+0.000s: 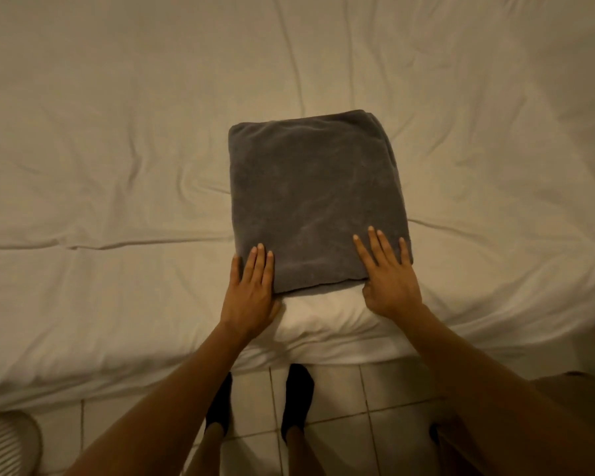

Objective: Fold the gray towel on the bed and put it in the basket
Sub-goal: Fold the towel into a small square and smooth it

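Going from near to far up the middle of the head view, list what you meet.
Tiled floor → feet in dark socks → near edge of the bed → left hand and right hand, level with each other → folded gray towel → bare bed sheet beyond.

Dim, warm yellowish light; soft shadows under the forearms; edges bend from wide-angle distortion; corners blur slightly.

Pale ribbed object (4, 441) cut off at lower left corner

open wrinkled bed (117, 166) all around folded towel (316, 201), nothing blocking
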